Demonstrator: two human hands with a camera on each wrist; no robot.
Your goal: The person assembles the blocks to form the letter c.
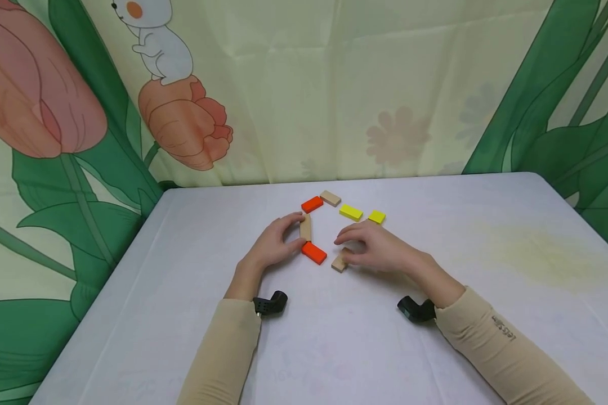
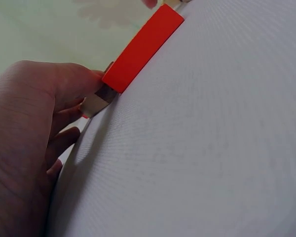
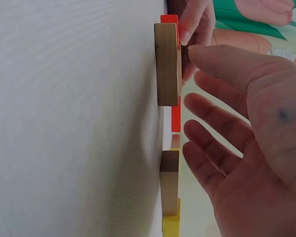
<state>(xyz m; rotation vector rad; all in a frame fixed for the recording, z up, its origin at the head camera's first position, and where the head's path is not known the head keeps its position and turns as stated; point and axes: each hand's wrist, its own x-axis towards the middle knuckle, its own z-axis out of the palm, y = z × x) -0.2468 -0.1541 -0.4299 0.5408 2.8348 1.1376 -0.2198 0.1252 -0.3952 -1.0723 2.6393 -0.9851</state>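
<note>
My left hand (image 1: 273, 242) lies along the left side of a plain wooden block (image 1: 305, 228), with a fingertip at its far end and the thumb at its near end. The thumb also meets the corner of a near red block (image 1: 314, 253), seen close up as a red block (image 2: 143, 49) in the left wrist view. My right hand (image 1: 380, 247) hovers over a second wooden block (image 1: 339, 262), its fingers loosely bent. In the right wrist view a small gap separates the thumb from that wooden block (image 3: 166, 64); another wooden block (image 3: 169, 182) stands below the fingers.
A far red block (image 1: 312, 204), a wooden block (image 1: 330, 197) and two yellow blocks, one in the middle (image 1: 351, 212) and one at the right (image 1: 377, 216), continue the ring of blocks. All lie on a white-covered table (image 1: 132, 315) before a printed curtain (image 1: 294, 84).
</note>
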